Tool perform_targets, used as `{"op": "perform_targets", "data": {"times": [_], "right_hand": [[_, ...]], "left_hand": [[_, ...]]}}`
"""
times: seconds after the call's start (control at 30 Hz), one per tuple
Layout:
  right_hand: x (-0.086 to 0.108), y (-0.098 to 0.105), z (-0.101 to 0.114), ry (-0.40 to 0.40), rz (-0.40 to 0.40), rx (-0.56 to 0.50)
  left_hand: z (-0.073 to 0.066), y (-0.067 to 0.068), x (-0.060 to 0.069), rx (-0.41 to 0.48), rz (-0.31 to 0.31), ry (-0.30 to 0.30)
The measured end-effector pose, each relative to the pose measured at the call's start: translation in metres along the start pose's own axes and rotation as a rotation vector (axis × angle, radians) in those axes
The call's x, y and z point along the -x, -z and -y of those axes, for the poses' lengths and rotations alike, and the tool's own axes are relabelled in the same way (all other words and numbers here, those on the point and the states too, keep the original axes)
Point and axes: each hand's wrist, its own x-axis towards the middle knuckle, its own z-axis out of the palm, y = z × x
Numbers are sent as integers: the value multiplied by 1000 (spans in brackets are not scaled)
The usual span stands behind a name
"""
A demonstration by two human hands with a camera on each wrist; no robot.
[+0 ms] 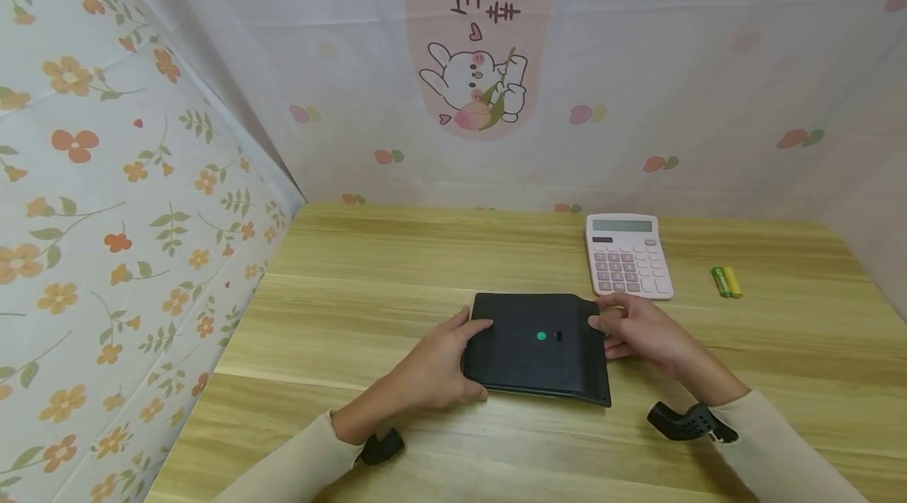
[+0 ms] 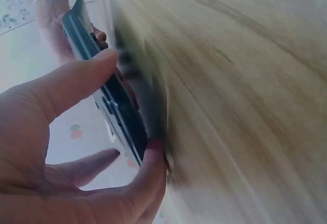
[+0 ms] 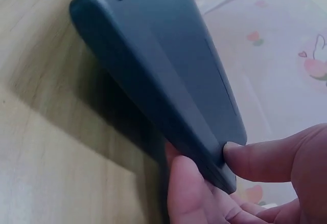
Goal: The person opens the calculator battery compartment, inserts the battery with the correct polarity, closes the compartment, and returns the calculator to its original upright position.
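A flat black device [image 1: 524, 353] with a green dot and a small dark slot on its upper face is held above the wooden table by both hands. My left hand [image 1: 442, 361] grips its left edge, and in the left wrist view the thumb and fingers of that hand [image 2: 76, 147] pinch the device [image 2: 120, 111]. The right hand [image 1: 645, 334] holds its right edge near the far corner. Seen from the right wrist, the thumb of that hand [image 3: 265, 178] presses one face of the device [image 3: 163, 75] with fingers behind. Its underside is hidden in the head view.
A pink calculator [image 1: 628, 257] lies just beyond the right hand. Two small batteries, one green [image 1: 720, 282] and one yellow [image 1: 733, 282], lie side by side farther right on the wooden table [image 1: 368, 267]. Patterned cloth [image 1: 354, 94] hangs behind and to the left.
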Motion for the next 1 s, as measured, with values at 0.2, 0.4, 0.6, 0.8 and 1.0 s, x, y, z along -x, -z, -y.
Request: {"op": "perform_targets", "data": {"times": [0.2,0.4,0.6,0.8,1.0], "right_hand": [[-2,-5,-4,6,-40,34],[-2,-6,-6,45,-59,63],[-1,-9,-4,81,-73,92],[0,-11,0,97,-99,137],[2,-14,2,113,-124,175]], "left_hand": [[-1,-3,0,-29,-4,23],[-2,-6,0,-55,-21,29],[-3,-8,1,-69,-48,19],[-6,-8,3,-70,-53,26],[-6,-11,3,-90,-66,11]]}}
